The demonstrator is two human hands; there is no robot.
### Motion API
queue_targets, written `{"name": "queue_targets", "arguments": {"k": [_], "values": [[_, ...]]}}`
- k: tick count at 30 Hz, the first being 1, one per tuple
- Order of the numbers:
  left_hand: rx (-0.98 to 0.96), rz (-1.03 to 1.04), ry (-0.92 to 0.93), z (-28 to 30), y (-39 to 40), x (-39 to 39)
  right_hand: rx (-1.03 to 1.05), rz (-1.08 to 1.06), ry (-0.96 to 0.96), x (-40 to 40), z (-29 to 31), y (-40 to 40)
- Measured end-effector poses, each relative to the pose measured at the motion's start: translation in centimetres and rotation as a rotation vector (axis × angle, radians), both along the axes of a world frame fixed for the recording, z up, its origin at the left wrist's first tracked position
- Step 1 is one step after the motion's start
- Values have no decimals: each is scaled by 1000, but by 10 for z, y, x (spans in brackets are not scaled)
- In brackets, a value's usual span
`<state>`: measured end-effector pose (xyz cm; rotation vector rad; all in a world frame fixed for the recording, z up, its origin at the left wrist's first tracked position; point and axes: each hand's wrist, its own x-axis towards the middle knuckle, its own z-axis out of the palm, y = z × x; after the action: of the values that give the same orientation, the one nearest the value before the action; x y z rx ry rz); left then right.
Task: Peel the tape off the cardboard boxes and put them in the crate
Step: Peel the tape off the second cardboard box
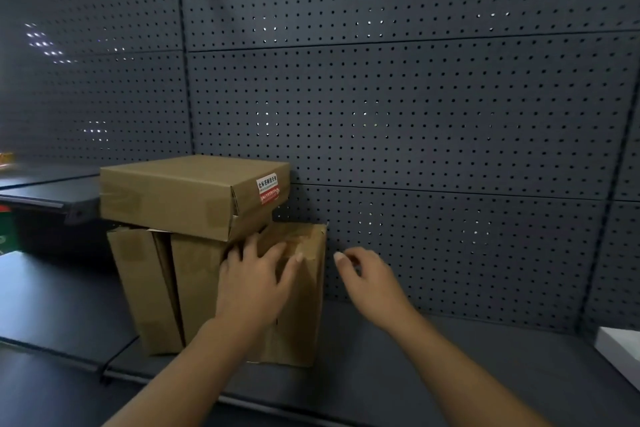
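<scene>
Three cardboard boxes stood on a dark shelf against the pegboard back wall, toward the shelf's left end. Two stood upright side by side: a narrow left box and a right box. A flat box lay across their tops, bearing a white and red label on its right end. The left hand lay with straight, spread fingers pressed on the front face of the right box, near its upper edge, just beneath the overhanging flat box. The right hand hovered apart from that box, off its right side and in front of the wall, fingers loosely curled and grasping nothing; whether thumb and forefinger pinched a shred of tape was too small to tell. The top of the right box looked torn and scuffed, with tape glinting there. The boxes seemed light and probably empty, stiff along their folds yet easily dented on the broad faces, so a hold at the edges or corners would serve best, one hand bracing while the other picked at a lifted tape end. The flat box might slide off if the right box were pulled. A white object sat at the shelf's right edge. No crate was in view.
</scene>
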<state>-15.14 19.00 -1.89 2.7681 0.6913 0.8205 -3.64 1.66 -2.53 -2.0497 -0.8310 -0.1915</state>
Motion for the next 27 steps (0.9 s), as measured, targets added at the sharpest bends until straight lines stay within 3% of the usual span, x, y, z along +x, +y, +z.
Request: {"name": "queue_targets", "arguments": {"k": [6,10,17,27], "values": [[-242,-98,-291,-14,-2,10,134,77,296,3,-4,36],[-568,-118,-512,-14,0,21,233,141,429,-1,-8,41],[-899,-158,-550,-2,-22,36,263,88,368,3,-4,28],[-1160,-321,-520,3,-107,77,250,-114,124,27,14,-74]]}}
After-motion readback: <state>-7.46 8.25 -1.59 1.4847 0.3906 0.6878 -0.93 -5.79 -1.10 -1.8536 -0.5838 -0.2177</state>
